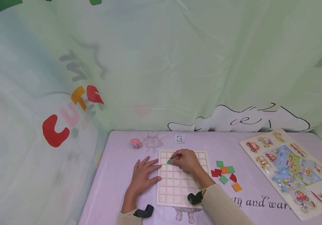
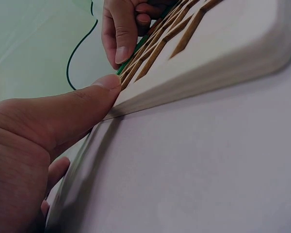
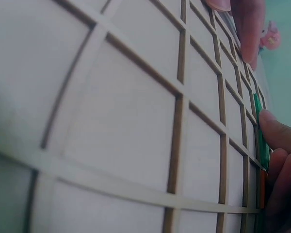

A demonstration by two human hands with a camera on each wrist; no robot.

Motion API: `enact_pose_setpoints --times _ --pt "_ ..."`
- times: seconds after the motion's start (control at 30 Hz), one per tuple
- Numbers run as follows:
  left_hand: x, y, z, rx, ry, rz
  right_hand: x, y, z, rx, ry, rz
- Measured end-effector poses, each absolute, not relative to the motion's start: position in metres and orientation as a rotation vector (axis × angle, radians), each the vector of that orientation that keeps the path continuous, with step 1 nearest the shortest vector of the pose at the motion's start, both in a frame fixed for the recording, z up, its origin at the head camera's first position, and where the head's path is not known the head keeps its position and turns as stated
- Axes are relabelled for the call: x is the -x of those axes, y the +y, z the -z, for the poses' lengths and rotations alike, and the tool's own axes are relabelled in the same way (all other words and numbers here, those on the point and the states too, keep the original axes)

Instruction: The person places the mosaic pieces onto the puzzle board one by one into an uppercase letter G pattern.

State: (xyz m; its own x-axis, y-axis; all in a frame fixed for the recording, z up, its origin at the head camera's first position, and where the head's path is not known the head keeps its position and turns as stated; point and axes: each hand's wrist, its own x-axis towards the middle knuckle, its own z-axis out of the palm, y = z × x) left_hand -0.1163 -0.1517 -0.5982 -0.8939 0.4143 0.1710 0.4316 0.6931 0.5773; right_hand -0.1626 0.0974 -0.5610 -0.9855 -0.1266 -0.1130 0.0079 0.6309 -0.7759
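A pale wooden grid board (image 1: 166,190) lies on the table, with rows of square recesses. Along its left edge my left hand (image 1: 144,175) rests with fingers spread and fairly straight, thumb and fingertips touching the rim. Over the upper part of the board, my right hand (image 1: 187,160) pinches a green quarter-round piece (image 1: 169,161) with curled fingers at one of the recesses. In the right wrist view the thumb lies against green (image 3: 262,138), and an orange piece (image 3: 262,187) shows just below. The right hand covers several recesses in the head view.
Right of the board lie loose green squares (image 1: 223,179), orange squares (image 1: 237,187) and red wedge pieces (image 1: 233,177). A small patterned card (image 1: 179,138) and a pink toy (image 1: 135,143) sit behind it. A picture puzzle board (image 1: 286,165) lies far right.
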Motion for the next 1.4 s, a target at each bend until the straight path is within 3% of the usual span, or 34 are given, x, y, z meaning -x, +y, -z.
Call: enact_pose_setpoints --times 0.83,1.4 --pt "0.116 -0.151 0.597 0.698 -2.886 0.953 0.151 0.104 0.562 0.121 2.679 1.442" --pt "0.118 -0.152 0.603 0.692 -2.885 0.933 0.135 0.153 0.546 0.112 2.710 1.406"
